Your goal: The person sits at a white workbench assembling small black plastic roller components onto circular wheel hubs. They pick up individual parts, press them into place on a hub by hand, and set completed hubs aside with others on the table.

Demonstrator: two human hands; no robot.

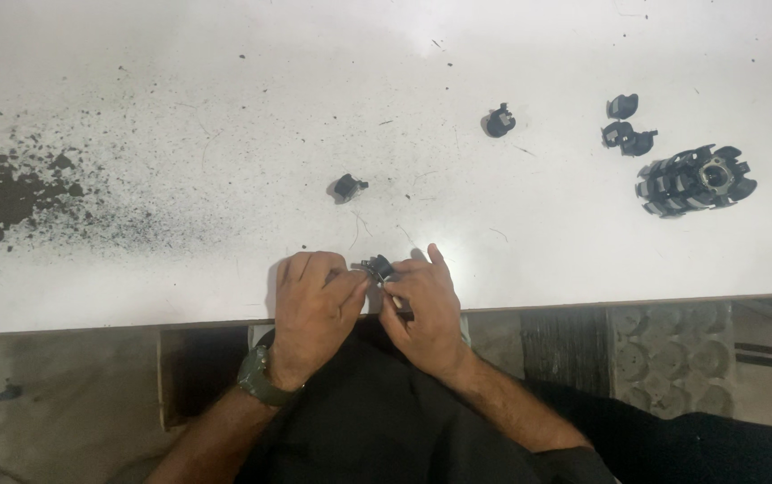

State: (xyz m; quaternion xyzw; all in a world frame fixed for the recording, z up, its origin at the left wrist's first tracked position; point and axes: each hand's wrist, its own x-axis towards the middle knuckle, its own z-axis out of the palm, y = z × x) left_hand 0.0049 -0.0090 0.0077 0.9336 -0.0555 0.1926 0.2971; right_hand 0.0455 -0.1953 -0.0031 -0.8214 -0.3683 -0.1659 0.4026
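a small black part (375, 265) sits pinched between the two hands at the near edge of the white table (224, 90), just above the person's lap. it is too small and too covered by fingers to tell its long axis or which way it points; only a dark rounded bit shows between the thumbs.

the left hand (314, 305) is curled knuckles-up, its fingertips closed on the part from the left, a green watch (256, 375) on its wrist. the right hand (426, 309) grasps the part from the right, index finger stretched forward, and a thin dark tool (401, 307) lies under its fingers. both forearms come up from the bottom and meet in a v.

farther out on the table lie five more small black pieces: one (347, 187) just beyond the hands, one (499, 120) farther right, and three close together (626, 125) near the far right. beside those three lies one larger black ribbed cylinder (695, 179) on its side. a patch of dark dust (0, 193) spreads across the left of the table.
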